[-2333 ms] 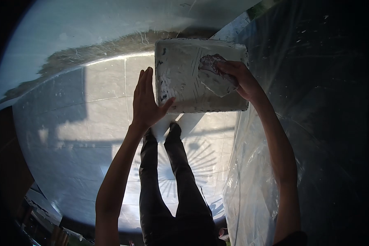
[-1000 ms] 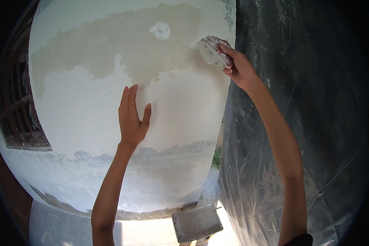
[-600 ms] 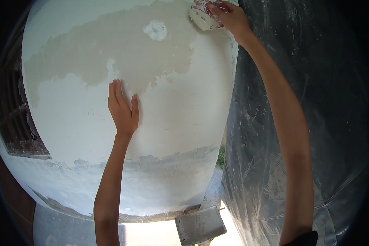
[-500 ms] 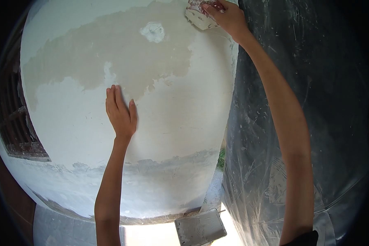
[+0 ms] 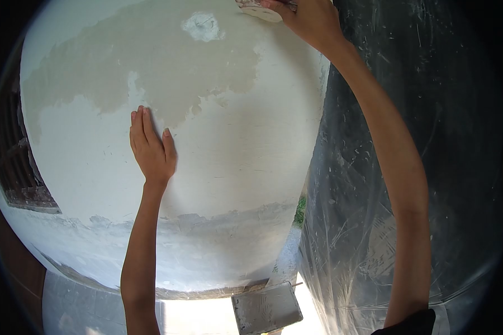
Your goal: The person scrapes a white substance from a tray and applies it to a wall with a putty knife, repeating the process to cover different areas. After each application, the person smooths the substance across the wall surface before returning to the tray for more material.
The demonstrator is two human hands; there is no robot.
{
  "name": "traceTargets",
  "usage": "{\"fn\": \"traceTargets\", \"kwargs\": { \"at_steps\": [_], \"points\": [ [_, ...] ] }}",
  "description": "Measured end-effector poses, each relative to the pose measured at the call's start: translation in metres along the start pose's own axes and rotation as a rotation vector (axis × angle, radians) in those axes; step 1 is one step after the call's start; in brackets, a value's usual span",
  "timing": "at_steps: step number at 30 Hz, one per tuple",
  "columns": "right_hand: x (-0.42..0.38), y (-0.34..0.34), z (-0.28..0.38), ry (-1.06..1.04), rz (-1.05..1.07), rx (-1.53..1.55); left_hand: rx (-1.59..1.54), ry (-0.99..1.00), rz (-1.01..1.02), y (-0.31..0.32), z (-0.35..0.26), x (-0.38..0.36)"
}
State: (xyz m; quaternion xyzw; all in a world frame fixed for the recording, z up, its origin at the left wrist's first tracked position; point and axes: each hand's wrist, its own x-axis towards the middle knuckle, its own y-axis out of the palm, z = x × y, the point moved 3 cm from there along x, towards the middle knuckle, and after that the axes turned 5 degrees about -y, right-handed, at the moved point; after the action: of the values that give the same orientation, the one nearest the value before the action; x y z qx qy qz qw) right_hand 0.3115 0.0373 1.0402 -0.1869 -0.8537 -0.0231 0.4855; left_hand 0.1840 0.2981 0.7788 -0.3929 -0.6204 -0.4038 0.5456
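My left hand (image 5: 153, 149) rests flat against the white wall (image 5: 235, 162), its fingers stretched upward and the thumb apart, holding nothing. At the top edge of the view, my right hand (image 5: 317, 27) grips a putty scraper (image 5: 264, 11) with a reddish, smeared body and pale putty along its blade. The blade lies against or very close to the wall; part of the tool is cut off by the frame. Between the hands spreads a grey-beige patch (image 5: 173, 61) with ragged edges, and a rough white blob of putty (image 5: 202, 27) sits in its upper part.
Dark plastic sheeting (image 5: 458, 139) hangs along the wall's right edge. Below stands a putty-smeared rectangular tray (image 5: 265, 309). A dark barred window opening (image 5: 25, 167) is at the left. Some green plants (image 5: 300, 211) show in the gap beside the sheeting.
The whole view has shifted a little, so the wall appears higher and farther left. My right hand has moved slightly left with the scraper, now partly out of frame. My left hand stays on the wall.
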Motion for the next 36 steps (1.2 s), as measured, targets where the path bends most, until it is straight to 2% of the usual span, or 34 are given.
{"fn": "traceTargets", "kwargs": {
  "at_steps": [5,7,11,13,16,22,31,36],
  "points": [
    [-0.011,0.002,0.001,-0.04,-0.031,-0.035,0.006,0.01,-0.016,0.0,0.001,0.0],
    [-0.019,0.001,0.01,-0.134,-0.046,-0.124,0.006,0.01,-0.011,0.0,0.001,0.0],
    [-0.039,0.013,0.017,-0.115,-0.101,-0.116,0.007,0.019,-0.016,0.001,0.002,-0.002],
    [-0.05,0.022,0.016,-0.193,-0.153,-0.313,0.02,0.009,-0.001,0.001,0.003,-0.001],
    [-0.065,0.031,0.022,-0.207,-0.196,-0.362,0.034,0.001,0.039,0.0,0.001,0.0],
    [-0.09,0.05,0.036,-0.221,-0.309,-0.352,0.007,0.027,0.009,0.0,0.001,0.0],
    [-0.138,0.053,0.069,-0.196,-0.265,-0.287,0.002,0.039,-0.008,-0.001,0.0,0.001],
    [-0.146,0.031,0.081,-0.102,-0.116,-0.166,0.007,0.021,0.0,-0.002,-0.003,0.0]
  ]
}}
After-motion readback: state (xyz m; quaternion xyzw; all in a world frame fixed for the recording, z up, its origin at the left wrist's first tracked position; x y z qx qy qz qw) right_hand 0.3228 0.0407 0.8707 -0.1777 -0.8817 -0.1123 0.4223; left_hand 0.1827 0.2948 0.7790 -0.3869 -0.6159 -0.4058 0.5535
